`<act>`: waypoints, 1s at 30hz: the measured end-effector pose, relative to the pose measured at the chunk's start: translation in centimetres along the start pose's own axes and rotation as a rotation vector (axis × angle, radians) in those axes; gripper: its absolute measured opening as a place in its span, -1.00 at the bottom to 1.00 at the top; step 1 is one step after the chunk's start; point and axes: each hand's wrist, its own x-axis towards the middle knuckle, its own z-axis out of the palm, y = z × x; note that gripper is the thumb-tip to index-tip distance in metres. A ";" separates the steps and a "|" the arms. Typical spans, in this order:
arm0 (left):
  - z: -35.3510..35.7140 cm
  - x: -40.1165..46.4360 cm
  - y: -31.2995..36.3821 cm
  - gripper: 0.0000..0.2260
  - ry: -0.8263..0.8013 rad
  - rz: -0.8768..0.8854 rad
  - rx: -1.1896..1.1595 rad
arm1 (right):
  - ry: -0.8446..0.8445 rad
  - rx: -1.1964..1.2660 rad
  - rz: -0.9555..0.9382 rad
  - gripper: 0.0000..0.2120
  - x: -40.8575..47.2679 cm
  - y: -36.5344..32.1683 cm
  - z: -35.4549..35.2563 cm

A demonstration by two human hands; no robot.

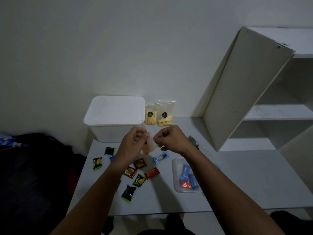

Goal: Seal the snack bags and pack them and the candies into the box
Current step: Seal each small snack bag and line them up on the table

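1. The pale desk [237, 175] stood against a bare wall, with a white shelf unit [250, 92] far right.
2. A lidded white box [115, 114] sat far left, and candies [140, 163] lay scattered near.
3. Both hands, left hand [133, 143] and right hand [171, 139], pinched a clear snack bag [149, 147] between them above the desk, each grip narrow on its top edge.

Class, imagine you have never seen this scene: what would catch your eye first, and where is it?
First, the left hand and right hand, raised mid-frame, pinching a clear snack bag between them. Behind them a lidded white box stands by the wall, and bright candies lie scattered on the table below.
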 end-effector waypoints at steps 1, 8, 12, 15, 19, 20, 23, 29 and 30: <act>-0.2 0.3 -0.5 -0.80 0.074 0.007 0.006 | -0.003 -0.006 0.009 -0.89 0.1 0.2 -0.2; 1.7 1.6 -3.1 -0.90 -0.010 -0.058 0.023 | -0.021 0.098 0.061 -0.88 0.5 2.6 -2.6; 5.6 2.7 -4.6 -0.84 0.022 -0.140 -0.094 | 0.068 0.223 0.083 -0.80 1.1 6.0 -3.4; 8.6 4.4 -4.9 -0.85 0.079 -0.235 -0.184 | 0.060 0.162 0.102 -0.77 2.1 9.6 -3.8; 12.7 7.6 -5.3 -0.87 0.023 -0.250 -0.146 | 0.133 0.147 0.203 -0.89 5.3 14.9 -4.8; 13.6 8.4 -5.9 -0.88 -0.005 -0.261 -0.098 | 0.157 0.174 0.245 -0.87 6.1 16.1 -5.0; 16.2 11.1 -7.6 -0.80 -0.107 -0.333 0.004 | 0.229 0.241 0.323 -0.90 8.8 18.5 -5.8; 22.4 20.7 -6.7 -0.50 -0.220 -0.374 0.081 | 0.336 0.266 0.349 -0.84 18.2 21.0 -10.4; 23.2 22.4 -6.6 -0.49 -0.232 -0.402 0.087 | 0.342 0.264 0.342 -0.82 19.9 21.5 -11.2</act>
